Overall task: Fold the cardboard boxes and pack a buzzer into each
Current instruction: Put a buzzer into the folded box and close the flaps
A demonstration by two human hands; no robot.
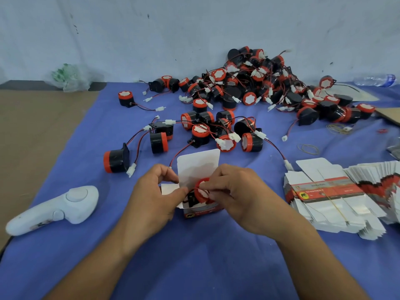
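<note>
Around: white controller (56, 208) to the left of my hands, banded stack of flat boxes (324, 204) to the right, loose buzzers (205, 131) just beyond. None touches the box (201, 211).
Room: blue cloth (194, 256) lies open toward me.
Box: centre, mouth up, lid flap upright behind.
Left hand (155, 195): fingers curled, gripping the box's left side.
Right hand (236, 191): pinches the buzzer (202, 190) by its rim, half inside, red face tilted toward me.

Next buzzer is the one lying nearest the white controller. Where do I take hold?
Grip the buzzer across its black barrel, coming down from above. It lies on its side, red cap to the left, bracket and wires at the right end, so the barrel's near and far sides are free.
</note>
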